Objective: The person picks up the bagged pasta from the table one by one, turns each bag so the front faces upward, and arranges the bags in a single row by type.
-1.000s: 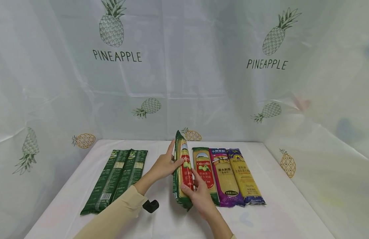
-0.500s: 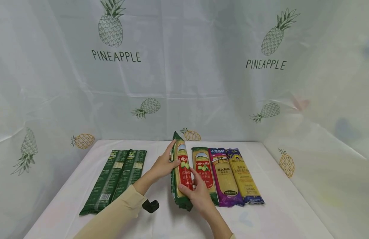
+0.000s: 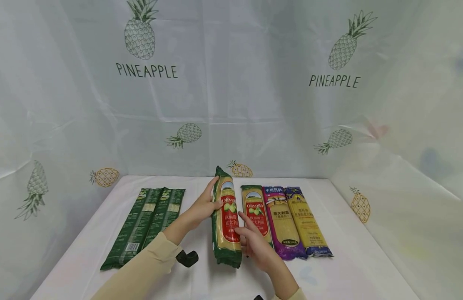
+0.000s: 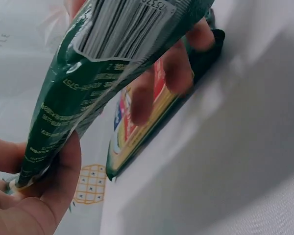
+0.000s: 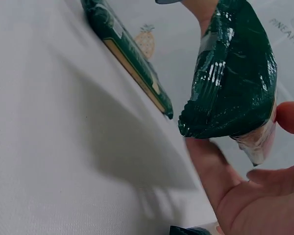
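Note:
A green-edged pack of spaghetti [image 3: 228, 216] with a red label is held up, tilted, over the middle of the table. My left hand [image 3: 202, 208] grips its upper left side, thumb on the front; the left wrist view shows the fingers bent round the edge of the pack and its barcoded back [image 4: 132, 29]. My right hand [image 3: 258, 246] is at the lower right edge with fingers loosely extended. In the right wrist view its fingers [image 5: 210, 166] reach close under the crimped green end [image 5: 230, 73].
Two green spaghetti packs [image 3: 132, 227] lie face down at the left. On the right lie a matching red-label pack [image 3: 255, 208], a purple pack [image 3: 285, 221] and a yellow-and-blue one [image 3: 306, 221], side by side. A pineapple-print sheet [image 3: 231, 104] hangs behind the white table [image 3: 351, 258].
The held spaghetti pack has turned its front more toward the head camera and shifted slightly left. My right thumb has come off its front, and the right hand's grip has loosened.

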The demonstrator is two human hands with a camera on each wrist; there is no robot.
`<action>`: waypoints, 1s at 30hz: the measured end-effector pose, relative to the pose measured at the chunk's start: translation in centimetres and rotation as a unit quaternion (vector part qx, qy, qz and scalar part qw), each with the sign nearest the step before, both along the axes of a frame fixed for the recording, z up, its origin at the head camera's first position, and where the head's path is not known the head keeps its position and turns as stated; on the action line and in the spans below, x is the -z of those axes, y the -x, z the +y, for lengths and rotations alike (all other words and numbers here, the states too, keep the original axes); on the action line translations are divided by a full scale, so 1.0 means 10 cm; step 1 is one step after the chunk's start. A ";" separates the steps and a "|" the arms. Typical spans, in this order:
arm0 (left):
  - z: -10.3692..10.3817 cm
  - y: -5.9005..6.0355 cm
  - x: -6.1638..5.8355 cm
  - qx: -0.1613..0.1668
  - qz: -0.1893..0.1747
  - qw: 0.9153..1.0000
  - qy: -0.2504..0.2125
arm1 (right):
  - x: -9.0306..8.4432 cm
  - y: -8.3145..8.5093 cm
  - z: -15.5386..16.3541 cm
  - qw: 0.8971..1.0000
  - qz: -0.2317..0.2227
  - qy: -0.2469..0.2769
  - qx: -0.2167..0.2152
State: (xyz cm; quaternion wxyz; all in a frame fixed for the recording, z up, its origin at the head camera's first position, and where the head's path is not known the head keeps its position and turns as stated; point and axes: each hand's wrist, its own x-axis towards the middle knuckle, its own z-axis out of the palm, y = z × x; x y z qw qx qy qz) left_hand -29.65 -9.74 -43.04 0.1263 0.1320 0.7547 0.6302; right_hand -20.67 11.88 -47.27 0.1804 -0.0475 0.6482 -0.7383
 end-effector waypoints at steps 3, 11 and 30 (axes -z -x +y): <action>0.00 -0.01 0.00 0.008 -0.005 1.000 -0.002 | 0.02 0.02 0.02 1.000 0.000 0.010 -0.016; 0.02 -0.01 0.06 0.004 0.006 0.999 0.050 | 0.06 0.00 -0.01 0.999 0.028 -0.020 0.011; -0.04 0.04 0.02 -0.040 0.074 0.988 0.132 | 0.07 -0.03 -0.17 0.987 0.111 -0.073 0.095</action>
